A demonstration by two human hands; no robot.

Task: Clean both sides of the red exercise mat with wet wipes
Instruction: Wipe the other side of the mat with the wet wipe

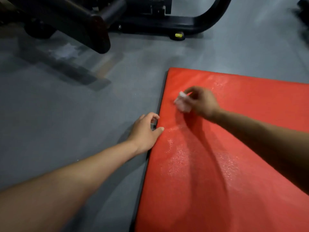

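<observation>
The red exercise mat (234, 148) lies flat on the grey floor and fills the right half of the view. Wet streaks shine on its surface. My right hand (201, 101) hovers over the mat near its far left corner and pinches a crumpled white wet wipe (181, 102). My left hand (145, 131) sits at the mat's left edge. Its thumb lies on the red top and its fingers curl round the dark side of the edge.
Black gym machine frames (150, 22) stand on the grey floor (66, 114) beyond the mat, one padded arm (93, 30) reaching toward the left. Another dark piece (303, 7) shows at the top right corner.
</observation>
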